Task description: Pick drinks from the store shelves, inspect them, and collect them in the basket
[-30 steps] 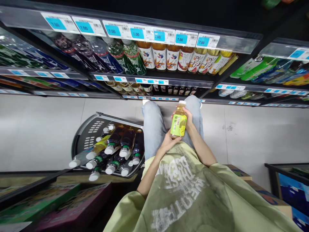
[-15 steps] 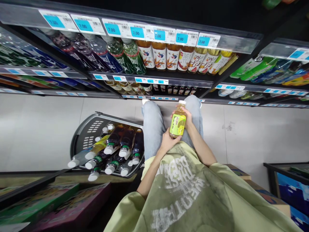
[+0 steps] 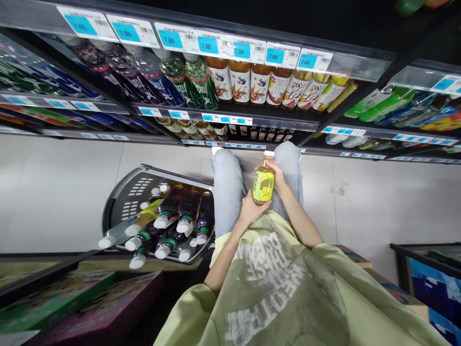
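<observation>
Between my knees I hold a bottle of yellow drink (image 3: 263, 186) with a white cap and a bright yellow-green label. My left hand (image 3: 251, 207) is closed around its base. Higher up, my right hand (image 3: 276, 175) grips the bottle near its neck and shoulder, the fingers partly hidden behind it. The bottle stands roughly upright, tilted slightly, with its label facing up at me. To my left, a grey shopping basket (image 3: 120, 202) contains several white-capped bottles, mostly dark, plus a yellow one and a clear one.
Ahead, a black shelf (image 3: 266, 123) bears rows of drinks, among them juice-coloured tea bottles (image 3: 239, 82) and green bottles (image 3: 200, 82), under price tags (image 3: 210, 44). Boxes, one green (image 3: 54, 298) and one pink (image 3: 108, 305), lie at lower left. Cartons (image 3: 396, 294) stand behind me on the right.
The bottle has turned a little in my hands, so a different part of its label shows, and it has shifted slightly left. Both hands stay on it.
</observation>
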Demonstrator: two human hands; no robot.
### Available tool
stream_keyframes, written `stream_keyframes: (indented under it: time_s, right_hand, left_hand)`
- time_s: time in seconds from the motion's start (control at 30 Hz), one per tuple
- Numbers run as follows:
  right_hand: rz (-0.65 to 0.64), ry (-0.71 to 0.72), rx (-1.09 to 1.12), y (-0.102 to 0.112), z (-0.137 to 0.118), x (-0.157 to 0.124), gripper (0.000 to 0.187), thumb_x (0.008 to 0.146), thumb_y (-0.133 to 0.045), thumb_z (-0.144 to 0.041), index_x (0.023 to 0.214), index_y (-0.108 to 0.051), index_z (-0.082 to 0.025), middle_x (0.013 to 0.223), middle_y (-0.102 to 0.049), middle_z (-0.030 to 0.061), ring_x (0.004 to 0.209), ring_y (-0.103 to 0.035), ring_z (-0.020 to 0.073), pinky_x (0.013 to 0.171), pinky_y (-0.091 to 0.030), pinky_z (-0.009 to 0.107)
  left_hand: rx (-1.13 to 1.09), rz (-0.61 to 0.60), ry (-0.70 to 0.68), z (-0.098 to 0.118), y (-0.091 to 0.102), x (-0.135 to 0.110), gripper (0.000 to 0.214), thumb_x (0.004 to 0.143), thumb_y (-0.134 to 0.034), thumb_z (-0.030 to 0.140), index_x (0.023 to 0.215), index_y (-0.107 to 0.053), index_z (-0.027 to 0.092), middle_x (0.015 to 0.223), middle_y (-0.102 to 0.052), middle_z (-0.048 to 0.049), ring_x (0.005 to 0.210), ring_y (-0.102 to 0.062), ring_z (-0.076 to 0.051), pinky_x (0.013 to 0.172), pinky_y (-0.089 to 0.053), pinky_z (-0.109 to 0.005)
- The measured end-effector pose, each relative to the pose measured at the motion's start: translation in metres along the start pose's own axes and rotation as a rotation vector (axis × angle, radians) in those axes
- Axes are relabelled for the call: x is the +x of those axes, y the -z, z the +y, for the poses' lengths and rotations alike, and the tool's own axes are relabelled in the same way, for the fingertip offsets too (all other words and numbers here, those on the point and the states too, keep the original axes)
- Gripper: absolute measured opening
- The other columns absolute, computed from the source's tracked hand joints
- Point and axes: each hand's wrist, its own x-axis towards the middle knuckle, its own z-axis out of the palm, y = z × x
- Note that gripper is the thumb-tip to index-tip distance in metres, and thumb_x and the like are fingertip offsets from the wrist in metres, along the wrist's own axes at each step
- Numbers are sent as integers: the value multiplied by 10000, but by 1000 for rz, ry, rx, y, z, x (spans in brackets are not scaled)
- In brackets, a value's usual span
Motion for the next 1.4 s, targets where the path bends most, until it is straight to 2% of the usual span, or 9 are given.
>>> stream_keyframes:
  time_s: [0.23,0.33,0.47,0.63,0.93,1.17,1.3,1.4]
  right_hand:
    - [19,-39,28,2,-1,1,386,837,-783,-456,1083,-601,-220,765,-774,33,661,-760,245,581,-608,330]
    - [-11,-51,49,3,-2,0,380,853,-770,-452,1105,-605,-220,816,-793,44,690,-772,254,599,-625,342]
    - [-65,-43,66,3,-2,-2,411,843,-765,-450,1148,-612,-221,880,-806,50,752,-787,269,617,-640,357]
    - [-50,-49,70,2,-1,-2,393,861,-758,-461,1141,-611,-227,867,-797,44,766,-790,268,621,-641,355]
    - [-42,-35,66,2,0,-2,387,849,-770,-457,1124,-625,-228,862,-798,42,762,-789,254,633,-636,338]
    - [-28,-36,29,2,2,1,407,845,-801,-468,1127,-628,-229,860,-798,29,759,-780,236,620,-634,321]
    - [43,-39,-53,1,4,4,397,810,-861,-323,1132,-652,-220,872,-790,2,741,-766,187,639,-624,275]
    - [86,-59,-21,2,3,4,430,785,-882,-259,1143,-647,-227,810,-761,-31,719,-766,178,647,-617,262]
  left_hand:
    - [-65,-59,29,1,3,0,658,651,-975,434,1176,-662,189,1026,-819,-97,926,-781,-289,860,-630,-398]
    - [-118,-92,25,-3,3,1,632,670,-958,471,1147,-664,177,1029,-813,-100,911,-770,-274,839,-624,-382]
    - [-223,-143,-10,-9,3,2,637,722,-913,545,1169,-666,164,1109,-808,-124,986,-766,-276,897,-615,-386]
    - [-279,-162,4,-14,2,4,742,716,-901,612,1245,-651,155,1174,-795,-149,1052,-758,-297,922,-611,-399]
    - [-394,-207,34,-20,-1,3,681,754,-890,569,1241,-640,164,1148,-781,-116,1001,-749,-257,897,-615,-373]
    - [-226,-120,5,-14,-1,2,672,716,-920,542,1201,-638,172,1100,-801,-111,1005,-767,-271,908,-620,-381]
    - [-41,-14,32,-4,-3,-2,696,684,-954,469,1225,-617,190,1041,-810,-109,920,-777,-278,850,-626,-392]
    - [33,20,26,1,-4,-3,727,690,-952,440,1275,-600,190,1119,-803,-146,995,-777,-311,912,-617,-437]
